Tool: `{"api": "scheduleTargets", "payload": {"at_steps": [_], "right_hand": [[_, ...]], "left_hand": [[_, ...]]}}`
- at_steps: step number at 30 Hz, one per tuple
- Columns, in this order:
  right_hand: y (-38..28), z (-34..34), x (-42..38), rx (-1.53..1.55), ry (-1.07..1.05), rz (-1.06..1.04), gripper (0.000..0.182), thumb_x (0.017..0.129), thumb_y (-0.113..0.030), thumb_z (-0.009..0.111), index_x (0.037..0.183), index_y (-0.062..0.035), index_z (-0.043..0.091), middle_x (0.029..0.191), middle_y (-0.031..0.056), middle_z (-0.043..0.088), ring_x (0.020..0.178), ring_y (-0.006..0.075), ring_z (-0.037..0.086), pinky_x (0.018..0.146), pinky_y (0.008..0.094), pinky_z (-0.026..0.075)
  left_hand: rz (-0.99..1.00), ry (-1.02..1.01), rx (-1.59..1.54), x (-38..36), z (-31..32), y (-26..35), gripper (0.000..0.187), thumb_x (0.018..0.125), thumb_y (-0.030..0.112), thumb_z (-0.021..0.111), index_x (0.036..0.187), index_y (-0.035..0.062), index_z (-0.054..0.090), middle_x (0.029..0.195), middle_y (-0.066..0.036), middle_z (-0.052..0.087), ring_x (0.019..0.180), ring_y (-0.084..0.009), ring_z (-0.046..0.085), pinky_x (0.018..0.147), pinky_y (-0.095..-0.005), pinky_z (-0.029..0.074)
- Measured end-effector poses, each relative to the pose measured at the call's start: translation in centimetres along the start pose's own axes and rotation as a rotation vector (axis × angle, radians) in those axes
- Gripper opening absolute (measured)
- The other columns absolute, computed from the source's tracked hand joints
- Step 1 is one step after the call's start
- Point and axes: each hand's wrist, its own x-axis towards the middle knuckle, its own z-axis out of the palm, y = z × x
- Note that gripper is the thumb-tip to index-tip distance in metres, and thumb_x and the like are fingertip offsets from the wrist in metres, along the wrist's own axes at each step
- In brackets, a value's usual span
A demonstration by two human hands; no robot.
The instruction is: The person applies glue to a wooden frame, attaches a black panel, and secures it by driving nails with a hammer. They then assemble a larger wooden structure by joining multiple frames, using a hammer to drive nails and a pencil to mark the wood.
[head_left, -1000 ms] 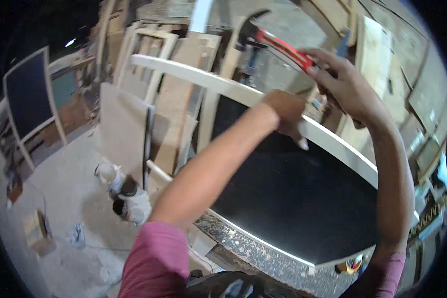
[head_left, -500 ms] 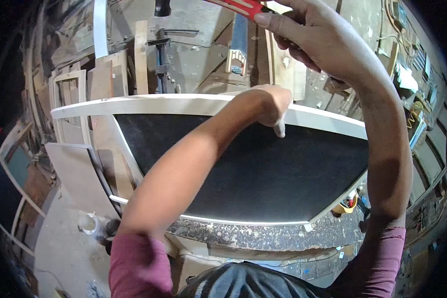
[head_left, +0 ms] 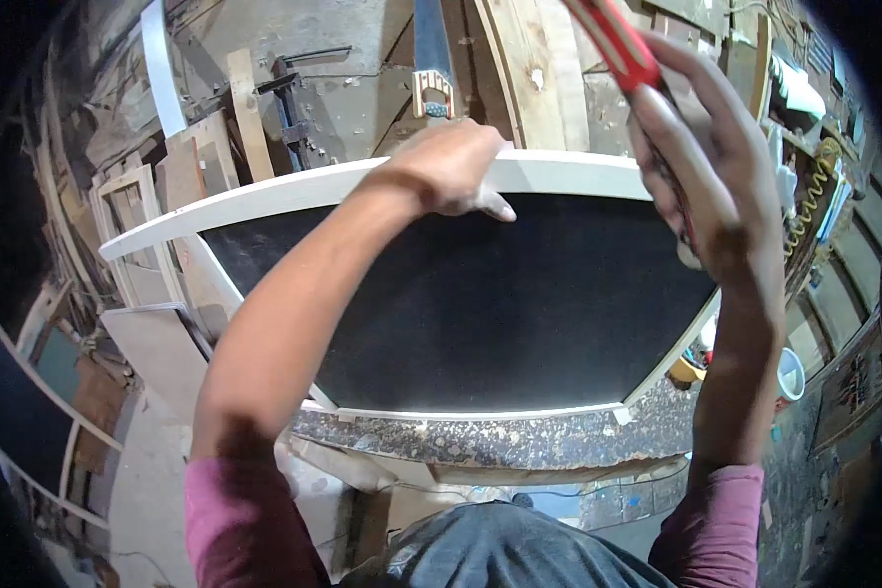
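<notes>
A white wooden frame with a black panel stands upright on the worktop. My left hand is closed over its top rail, the thumb resting against the panel's near face. Above the right part of that rail, my right hand is wrapped round the red handle of a hammer. The hammer's head is outside the view, beyond the top edge. My right forearm hides the frame's right upper corner.
The paint-spotted worktop runs under the frame. A handsaw hangs behind it, beside a clamp and leaning boards. At right are a yellow container and a white bucket. Another dark-panelled frame stands left.
My left hand has shifted left with its hold on the rail. The hammer has swung from nearly level to steeply tilted, its head leaving the view. The whole view has also shifted.
</notes>
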Motion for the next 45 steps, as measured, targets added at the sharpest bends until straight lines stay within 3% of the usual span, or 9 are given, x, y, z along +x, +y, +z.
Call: {"api": "scheduleTargets", "payload": {"at_steps": [6, 14, 18, 19, 23, 30, 33, 38, 45], "right_hand": [[6.5, -3.7, -11.8, 0.328, 0.121, 0.316, 0.046, 0.096, -0.027, 0.052, 0.131, 0.0020, 0.044, 0.063, 0.0004, 0.051, 0.039, 0.0025, 0.039, 0.034, 0.0168, 0.027], [16.1, -1.3, -28.9, 0.653, -0.224, 0.832, 0.031, 0.086, -0.017, 0.064, 0.112, 0.0002, 0.063, 0.084, 0.0071, 0.066, 0.076, 0.0139, 0.061, 0.072, 0.0281, 0.048], [19.4, 2.7, -34.5, 0.649, -0.339, 0.826, 0.032, 0.086, -0.026, 0.068, 0.107, -0.0024, 0.065, 0.079, 0.0102, 0.066, 0.068, 0.0146, 0.061, 0.063, 0.0281, 0.049], [19.7, 1.6, -34.1, 0.748, -0.587, 1.134, 0.034, 0.086, -0.030, 0.068, 0.108, -0.0031, 0.065, 0.081, 0.0128, 0.068, 0.069, 0.0189, 0.064, 0.063, 0.0303, 0.050], [22.1, 3.1, -35.8, 0.773, -0.540, 0.916, 0.038, 0.089, -0.034, 0.062, 0.112, -0.0041, 0.065, 0.092, 0.0154, 0.070, 0.077, 0.0248, 0.067, 0.072, 0.0376, 0.051], [24.0, 4.6, -35.7, 0.728, -0.693, 0.868, 0.040, 0.088, -0.034, 0.063, 0.112, -0.0020, 0.064, 0.095, 0.0182, 0.069, 0.081, 0.0288, 0.069, 0.079, 0.0388, 0.051], [24.9, 5.0, -36.0, 0.753, -0.652, 0.821, 0.038, 0.087, -0.031, 0.064, 0.110, -0.0007, 0.064, 0.092, 0.0197, 0.069, 0.079, 0.0298, 0.069, 0.077, 0.0387, 0.052], [26.5, 6.0, -36.7, 0.761, -0.712, 0.772, 0.033, 0.087, -0.026, 0.065, 0.107, 0.0012, 0.064, 0.086, 0.0205, 0.068, 0.074, 0.0288, 0.069, 0.072, 0.0367, 0.053], [27.5, 7.4, -37.1, 0.769, -0.582, 0.659, 0.033, 0.086, -0.026, 0.067, 0.106, 0.0004, 0.065, 0.080, 0.0172, 0.069, 0.063, 0.0246, 0.068, 0.065, 0.0343, 0.053]], "left_hand": [[0.032, 0.013, -0.004, -1.0, 0.3, -2.3, 0.054, 0.068, 0.032, 0.082, 0.107, 0.0013, 0.061, 0.096, -0.016, 0.068, 0.091, -0.0269, 0.065, 0.082, -0.0385, 0.050], [-0.267, 0.144, -0.253, -1.8, 2.2, -3.2, 0.040, 0.065, 0.009, 0.085, 0.094, -0.0001, 0.058, 0.085, 0.000, 0.059, 0.080, -0.0083, 0.051, 0.073, -0.0248, 0.044], [-0.345, 0.209, -0.221, -1.9, 3.1, -3.2, 0.043, 0.067, 0.006, 0.083, 0.098, -0.0008, 0.055, 0.090, -0.003, 0.059, 0.084, -0.0107, 0.052, 0.077, -0.0259, 0.044], [-0.386, 0.212, -0.133, -1.9, 3.2, -2.9, 0.044, 0.068, 0.001, 0.081, 0.102, -0.0004, 0.053, 0.094, -0.003, 0.058, 0.088, -0.0110, 0.052, 0.080, -0.0262, 0.044], [-0.360, 0.252, -0.315, -2.0, 4.1, -2.1, 0.052, 0.069, -0.010, 0.074, 0.114, -0.0015, 0.051, 0.104, -0.007, 0.060, 0.096, -0.0141, 0.056, 0.088, -0.0290, 0.045], [-0.531, 0.199, -0.225, -1.4, 3.2, -1.4, 0.047, 0.072, -0.004, 0.074, 0.114, -0.0014, 0.054, 0.101, -0.007, 0.063, 0.092, -0.0150, 0.060, 0.083, -0.0300, 0.050], [-0.653, -0.028, -0.266, -0.5, 1.0, -1.8, 0.043, 0.068, 0.019, 0.084, 0.101, 0.0001, 0.063, 0.090, -0.004, 0.067, 0.082, -0.0131, 0.062, 0.076, -0.0277, 0.050], [-0.605, -0.092, -0.343, 2.0, -0.5, -1.7, 0.100, 0.057, 0.061, 0.082, 0.124, -0.0038, 0.048, 0.113, -0.009, 0.060, 0.104, -0.0192, 0.057, 0.088, -0.0339, 0.046], [-0.453, -0.130, -0.270, 9.9, -0.1, 3.7, 0.090, 0.063, 0.056, 0.079, 0.124, -0.0035, 0.047, 0.112, -0.011, 0.057, 0.104, -0.0244, 0.059, 0.088, -0.0433, 0.051]]}}
